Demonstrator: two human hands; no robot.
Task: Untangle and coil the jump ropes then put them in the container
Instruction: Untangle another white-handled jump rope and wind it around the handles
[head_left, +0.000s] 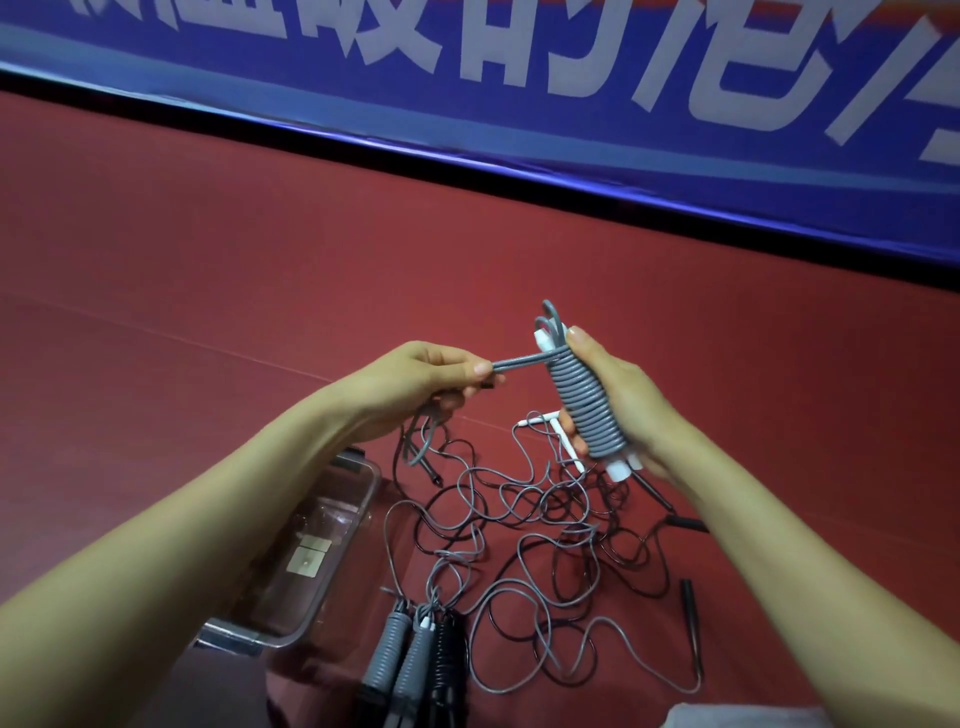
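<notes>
Red floor (208, 260) — right hand (623, 410) grips the nearly-coiled grey rope (582, 405), left hand (415, 384) pinches its tail; tangle (545, 519) remains, container (358, 514) looks empty.

container (332, 512) left of tangled ropes (540, 519), coiled ropes (415, 654) nearest

Dark red matte floor (208, 260), faint seam noted. Lying on it: loose tangle of thin grey and black jump ropes (519, 519); clear rectangular plastic container (249, 636) just beside at 8 o'clock; three coiled rope bundles (415, 660), two grey, one black, side by side at 7 o'clock; slim black handle (688, 603) at 4 o'clock.
</notes>
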